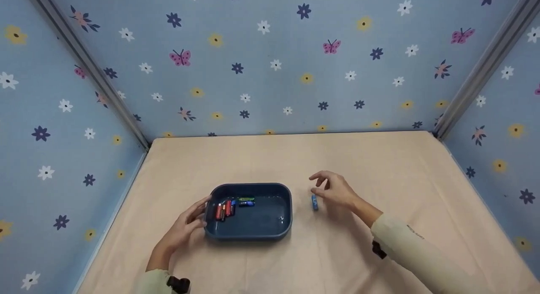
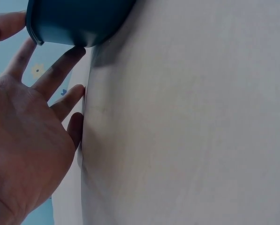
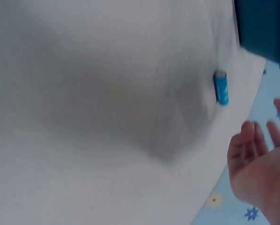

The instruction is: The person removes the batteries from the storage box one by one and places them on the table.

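In the head view the light is soft and moderate, and it seems to come from above: faint shadows lie on the cream tablecloth (image 1: 270,159) below the right hand (image 1: 335,190) and along the near side of the blue tray (image 1: 257,224). Small glints shine inside this tray. Both wrist views are dimmer and bluish; in the right one, the blue battery (image 3: 222,88) looks slightly blurred.

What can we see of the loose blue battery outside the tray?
The blue battery is a small cylinder with lighter marks and a greyish, metallic-looking end. It lies on its side on the pale cloth, right of the dark blue tray and apart from it. The right hand is close by, not gripping it; only the cloth plainly touches it.
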Action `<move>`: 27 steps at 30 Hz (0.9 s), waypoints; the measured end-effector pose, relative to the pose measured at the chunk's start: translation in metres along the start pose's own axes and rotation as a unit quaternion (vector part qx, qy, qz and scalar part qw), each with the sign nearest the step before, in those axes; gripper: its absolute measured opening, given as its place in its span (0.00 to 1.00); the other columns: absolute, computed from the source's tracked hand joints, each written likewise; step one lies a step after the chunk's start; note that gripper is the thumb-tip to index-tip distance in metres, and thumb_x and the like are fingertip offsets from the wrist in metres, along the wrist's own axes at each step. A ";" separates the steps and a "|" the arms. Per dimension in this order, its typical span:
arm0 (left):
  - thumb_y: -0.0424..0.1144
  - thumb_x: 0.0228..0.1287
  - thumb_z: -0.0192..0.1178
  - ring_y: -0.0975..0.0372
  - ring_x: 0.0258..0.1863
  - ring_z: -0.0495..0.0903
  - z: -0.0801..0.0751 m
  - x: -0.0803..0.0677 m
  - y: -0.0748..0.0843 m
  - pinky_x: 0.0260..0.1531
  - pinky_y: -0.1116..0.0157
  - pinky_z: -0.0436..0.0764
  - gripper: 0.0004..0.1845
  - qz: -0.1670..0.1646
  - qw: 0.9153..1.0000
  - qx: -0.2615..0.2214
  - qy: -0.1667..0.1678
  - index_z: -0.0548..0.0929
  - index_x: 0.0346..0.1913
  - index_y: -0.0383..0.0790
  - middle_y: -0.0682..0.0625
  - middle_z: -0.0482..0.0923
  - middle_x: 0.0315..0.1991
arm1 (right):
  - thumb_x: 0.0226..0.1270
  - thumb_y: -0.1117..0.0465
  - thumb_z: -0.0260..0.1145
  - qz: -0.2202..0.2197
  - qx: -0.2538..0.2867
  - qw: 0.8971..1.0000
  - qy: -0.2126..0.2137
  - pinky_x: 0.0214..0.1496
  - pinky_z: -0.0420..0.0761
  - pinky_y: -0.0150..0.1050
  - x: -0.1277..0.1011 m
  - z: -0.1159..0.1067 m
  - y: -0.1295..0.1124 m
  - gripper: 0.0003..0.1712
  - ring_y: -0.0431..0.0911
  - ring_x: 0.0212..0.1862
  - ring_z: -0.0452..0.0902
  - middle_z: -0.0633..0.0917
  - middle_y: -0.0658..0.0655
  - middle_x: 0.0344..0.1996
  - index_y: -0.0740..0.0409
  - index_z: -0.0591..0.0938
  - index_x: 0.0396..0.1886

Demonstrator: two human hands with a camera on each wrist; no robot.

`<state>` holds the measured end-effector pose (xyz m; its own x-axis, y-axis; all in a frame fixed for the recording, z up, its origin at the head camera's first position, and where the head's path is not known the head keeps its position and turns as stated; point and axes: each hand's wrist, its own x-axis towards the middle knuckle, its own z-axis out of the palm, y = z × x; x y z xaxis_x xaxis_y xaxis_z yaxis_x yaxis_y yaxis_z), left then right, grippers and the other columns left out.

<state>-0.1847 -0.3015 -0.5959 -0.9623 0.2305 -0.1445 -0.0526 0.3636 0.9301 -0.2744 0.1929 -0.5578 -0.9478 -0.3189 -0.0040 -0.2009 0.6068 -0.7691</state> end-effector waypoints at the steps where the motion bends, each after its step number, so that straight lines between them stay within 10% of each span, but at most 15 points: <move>1: 0.31 0.79 0.57 0.33 0.89 0.62 0.000 0.000 0.000 0.86 0.34 0.65 0.40 0.000 1.000 0.000 0.001 0.64 0.91 0.51 0.36 0.58 0.92 | 0.76 0.59 0.75 -0.013 -0.005 1.000 -0.010 0.46 0.77 0.37 0.003 -0.002 0.001 0.23 0.45 0.42 0.78 0.90 0.65 0.51 0.61 0.87 0.67; 27: 0.31 0.79 0.57 0.32 0.89 0.61 0.001 -0.001 0.000 0.86 0.32 0.64 0.40 0.008 1.000 0.001 -0.001 0.63 0.91 0.49 0.35 0.58 0.92 | 0.74 0.56 0.77 -0.095 -0.048 0.984 -0.142 0.66 0.86 0.62 0.054 -0.001 -0.047 0.31 0.68 0.60 0.87 0.88 0.69 0.68 0.54 0.85 0.75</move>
<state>-0.1836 -0.3012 -0.5961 -0.9625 0.2384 -0.1294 -0.0358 0.3610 0.9319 -0.3168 0.1477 -0.5208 -0.7860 -0.6158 -0.0546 -0.4034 0.5778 -0.7095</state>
